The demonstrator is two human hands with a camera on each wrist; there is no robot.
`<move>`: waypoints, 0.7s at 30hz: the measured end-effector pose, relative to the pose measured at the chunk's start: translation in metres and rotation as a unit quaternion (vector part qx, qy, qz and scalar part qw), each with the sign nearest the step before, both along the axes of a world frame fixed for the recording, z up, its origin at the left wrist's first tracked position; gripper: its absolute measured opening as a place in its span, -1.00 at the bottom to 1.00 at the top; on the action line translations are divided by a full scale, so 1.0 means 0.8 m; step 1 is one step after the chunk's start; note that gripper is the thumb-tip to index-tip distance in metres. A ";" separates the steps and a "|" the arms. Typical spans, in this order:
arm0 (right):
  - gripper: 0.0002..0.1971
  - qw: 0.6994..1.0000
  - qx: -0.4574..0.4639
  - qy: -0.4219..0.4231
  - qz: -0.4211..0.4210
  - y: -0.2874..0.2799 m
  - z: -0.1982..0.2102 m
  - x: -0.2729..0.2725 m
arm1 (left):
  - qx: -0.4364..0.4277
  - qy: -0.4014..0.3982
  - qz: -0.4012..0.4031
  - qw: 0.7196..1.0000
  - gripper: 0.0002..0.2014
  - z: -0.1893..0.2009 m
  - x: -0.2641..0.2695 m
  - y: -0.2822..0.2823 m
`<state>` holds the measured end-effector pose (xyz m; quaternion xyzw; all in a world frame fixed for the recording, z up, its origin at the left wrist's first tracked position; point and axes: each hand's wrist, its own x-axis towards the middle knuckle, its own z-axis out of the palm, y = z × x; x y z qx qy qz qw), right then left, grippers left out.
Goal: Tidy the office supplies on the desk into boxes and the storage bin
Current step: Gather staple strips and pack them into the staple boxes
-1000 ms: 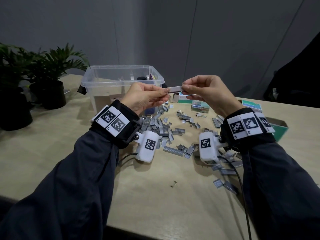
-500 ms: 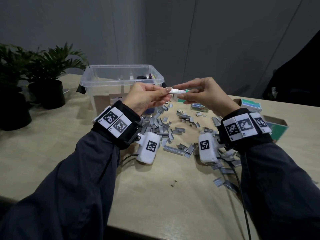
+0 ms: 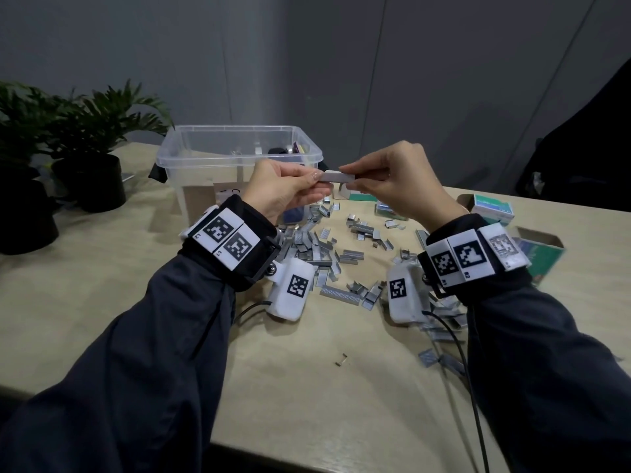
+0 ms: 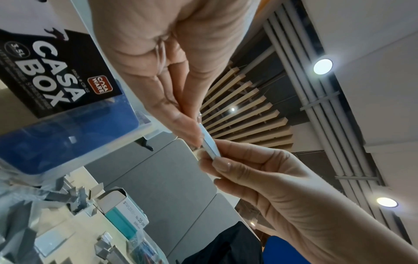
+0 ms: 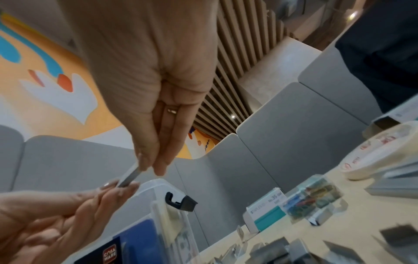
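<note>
Both hands, left [image 3: 283,191] and right [image 3: 392,186], pinch the thin silvery staple strip [image 3: 336,176]; only the left wrist view shows the bin's black "CASA BOX" label [image 4: 52,75]. Hands sit closer than before.

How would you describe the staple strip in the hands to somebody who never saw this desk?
Find the clear storage bin at the desk's back. Just before it, left hand and right hand pinch one staple strip by its ends; unlike the scattered strips, it is off the desk.

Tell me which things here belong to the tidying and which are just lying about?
Part of the job:
staple strip, pinched by left hand and right hand
loose staples
staple boxes
storage bin

Just there:
potted plants
desk
</note>
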<state>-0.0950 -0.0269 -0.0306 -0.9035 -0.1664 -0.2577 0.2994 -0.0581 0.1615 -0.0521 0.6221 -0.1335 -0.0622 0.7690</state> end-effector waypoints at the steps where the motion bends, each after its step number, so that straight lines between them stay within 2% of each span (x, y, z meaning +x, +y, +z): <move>1: -0.75 1.000 -0.023 -0.011 -0.013 -0.001 0.001 0.001 | 0.002 0.000 -0.002 1.000 -0.90 0.001 0.000 -0.001; 5: -0.80 0.995 -0.071 -0.047 -0.054 -0.004 0.001 0.001 | 0.012 0.019 -0.005 1.000 -0.89 0.004 -0.001 -0.011; 7: -0.85 0.990 -0.100 -0.048 -0.087 -0.009 0.003 -0.003 | 0.044 0.015 -0.012 0.999 -0.88 0.011 0.001 -0.022; 11: -0.93 0.968 -0.190 -0.033 -0.161 -0.025 0.017 -0.009 | 0.164 -0.072 -0.041 0.983 -0.86 0.036 0.012 -0.053; 14: -0.95 0.956 -0.217 0.017 -0.194 -0.048 0.037 -0.003 | 0.279 -0.135 -0.060 0.949 -0.79 0.051 0.028 -0.078; 16: -0.92 0.948 -0.204 0.067 -0.236 -0.068 0.051 0.002 | 0.402 -0.180 -0.073 0.895 -0.73 0.053 0.037 -0.095; 19: -0.97 0.931 -0.182 0.149 -0.279 -0.094 0.057 0.005 | 0.574 -0.255 -0.134 0.767 -0.63 0.045 0.036 -0.117; 21: -0.97 0.921 -0.172 0.190 -0.291 -0.104 0.048 0.006 | 0.637 -0.282 -0.196 0.690 -0.59 0.033 0.035 -0.134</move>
